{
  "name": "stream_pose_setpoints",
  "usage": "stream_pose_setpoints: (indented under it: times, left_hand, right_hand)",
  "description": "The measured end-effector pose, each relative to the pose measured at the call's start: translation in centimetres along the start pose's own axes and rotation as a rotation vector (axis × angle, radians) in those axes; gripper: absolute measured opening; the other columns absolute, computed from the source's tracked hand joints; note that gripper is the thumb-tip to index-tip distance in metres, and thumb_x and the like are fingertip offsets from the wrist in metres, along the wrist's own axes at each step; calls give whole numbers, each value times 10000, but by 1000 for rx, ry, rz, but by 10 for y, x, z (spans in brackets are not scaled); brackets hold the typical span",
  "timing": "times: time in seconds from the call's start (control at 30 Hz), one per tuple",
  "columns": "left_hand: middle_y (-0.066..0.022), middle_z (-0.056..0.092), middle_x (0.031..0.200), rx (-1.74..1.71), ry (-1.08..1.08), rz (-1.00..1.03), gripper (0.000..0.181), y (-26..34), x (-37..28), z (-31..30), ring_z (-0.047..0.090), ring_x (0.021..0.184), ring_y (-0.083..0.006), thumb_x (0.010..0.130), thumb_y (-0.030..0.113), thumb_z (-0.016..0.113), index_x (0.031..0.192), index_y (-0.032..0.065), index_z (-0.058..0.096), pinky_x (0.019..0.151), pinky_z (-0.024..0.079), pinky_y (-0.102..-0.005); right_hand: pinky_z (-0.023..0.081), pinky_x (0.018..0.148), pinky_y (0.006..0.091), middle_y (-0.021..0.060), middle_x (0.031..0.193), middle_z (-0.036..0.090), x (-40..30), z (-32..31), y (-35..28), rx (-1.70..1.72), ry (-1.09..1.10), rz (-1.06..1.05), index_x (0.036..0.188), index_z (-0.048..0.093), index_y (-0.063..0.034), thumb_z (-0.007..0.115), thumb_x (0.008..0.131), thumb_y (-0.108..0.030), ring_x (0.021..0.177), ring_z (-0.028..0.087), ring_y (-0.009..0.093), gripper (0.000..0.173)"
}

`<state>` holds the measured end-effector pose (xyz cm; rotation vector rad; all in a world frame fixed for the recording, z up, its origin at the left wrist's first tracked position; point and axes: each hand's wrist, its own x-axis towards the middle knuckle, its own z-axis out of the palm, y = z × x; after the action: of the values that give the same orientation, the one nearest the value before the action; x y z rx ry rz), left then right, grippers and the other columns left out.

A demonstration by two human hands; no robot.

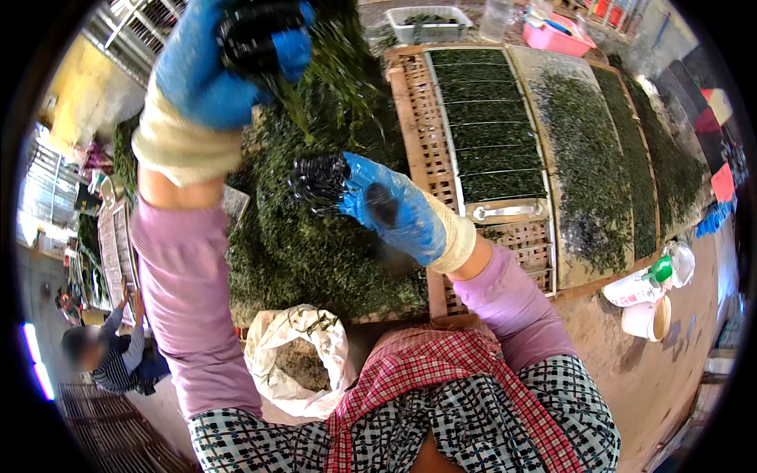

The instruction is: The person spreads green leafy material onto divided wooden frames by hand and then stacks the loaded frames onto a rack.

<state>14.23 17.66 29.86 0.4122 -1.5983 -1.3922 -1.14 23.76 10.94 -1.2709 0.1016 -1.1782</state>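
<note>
My left hand point(242, 65), in a blue glove with black-coated fingers, is raised at the top left. Its fingers are curled on blurred strands of wet green plant matter point(331, 71) that look like seaweed. My right hand point(384, 207), gloved alike, hovers over or touches the dark green pile point(295, 254); its back faces me and whatever lies under its fingers is hidden. To the right of that hand, a white wire frame with a handle point(508, 211) lies on a woven lattice panel point(432, 130), with a green layer inside it.
Boards with spread green matter point(585, 142) lie farther right. An open white sack point(301, 360) stands in front of me. White buckets point(647, 319) are on the floor at right. A clear tub point(429, 26) and pink basin point(559, 35) stand behind. Another person point(127, 355) works at left.
</note>
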Motion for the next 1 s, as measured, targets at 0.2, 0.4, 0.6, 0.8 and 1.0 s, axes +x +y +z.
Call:
stream_pose_setpoints:
  times: [0.2, 0.4, 0.6, 0.8, 1.0]
  left_hand:
    - [-43, 666, 965, -390, 87, -402, 361, -93, -17, 91, 627, 775, -132, 899, 278, 636, 1181, 54, 611, 605, 528, -256]
    - [30, 561, 717, -240, -218, -884, 395, -193, -73, 116, 462, 570, -49, 939, 373, 607, 1113, 20, 639, 506, 335, -203]
    - [26, 564, 709, 18, -357, -1071, 334, -282, -103, 144, 475, 579, -35, 968, 315, 605, 1069, 0, 645, 496, 362, -207]
    - [-57, 626, 776, 507, -452, -919, 285, -355, -65, 222, 579, 612, -116, 971, 233, 589, 1097, -23, 598, 518, 471, -289]
    - [-151, 601, 835, 775, -396, -578, 271, -458, -90, 231, 541, 666, -236, 912, 119, 634, 1121, -42, 572, 629, 498, -364]
  right_hand:
    - [385, 1069, 468, 131, 1494, 397, -52, -33, -45, 604, 297, -95, 1505, 277, -45, 493, 808, -781, 1258, 494, 299, 1036]
    - [493, 977, 477, 164, 1235, 620, -165, -110, -33, 796, 758, -16, 1344, 519, -35, 537, 952, -453, 1110, 611, 314, 574]
    - [544, 809, 333, 61, 993, 662, -262, -143, -14, 417, 1027, 186, 1252, 608, -43, 568, 980, -234, 856, 645, 190, 335]
    - [512, 806, 294, 47, 1040, 691, -291, -195, -93, -506, 1166, 97, 1072, 679, 3, 636, 945, -159, 898, 623, 128, 210]
    - [334, 1079, 411, 150, 1199, 638, -365, -267, -74, -1392, 1100, 800, 1200, 633, -64, 687, 832, -345, 1159, 541, 283, 467]
